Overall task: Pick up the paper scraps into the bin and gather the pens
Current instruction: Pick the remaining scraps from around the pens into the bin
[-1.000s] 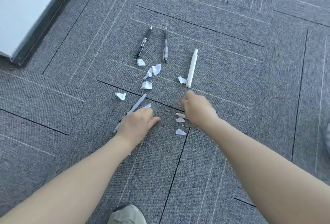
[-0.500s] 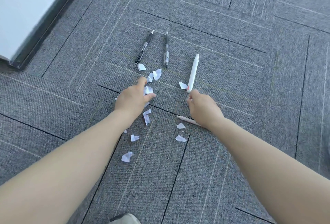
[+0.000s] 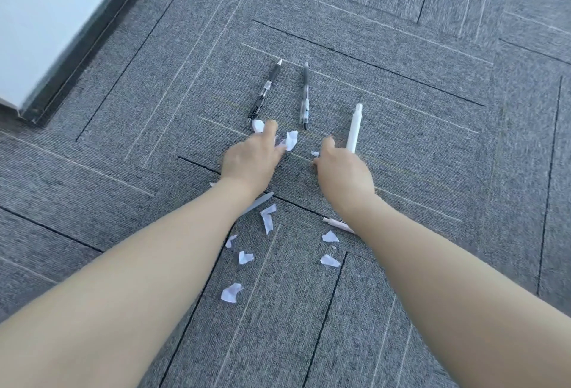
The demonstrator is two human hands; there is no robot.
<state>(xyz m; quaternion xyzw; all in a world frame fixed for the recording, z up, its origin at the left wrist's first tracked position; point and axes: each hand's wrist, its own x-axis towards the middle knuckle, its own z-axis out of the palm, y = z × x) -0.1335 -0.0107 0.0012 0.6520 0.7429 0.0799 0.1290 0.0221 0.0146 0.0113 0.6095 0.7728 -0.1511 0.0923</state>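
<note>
Both hands reach out low over the grey carpet [image 3: 432,171]. Left hand [image 3: 250,160]: fingers extended among far paper scraps [image 3: 290,140], touching them; whether any is pinched cannot be determined. Right hand [image 3: 344,173]: fingers curled, beside the near end of the white pen [image 3: 354,128]; grip unclear. Two dark pens [image 3: 304,94] lie farther off. More scraps lie near, between the forearms.
</note>
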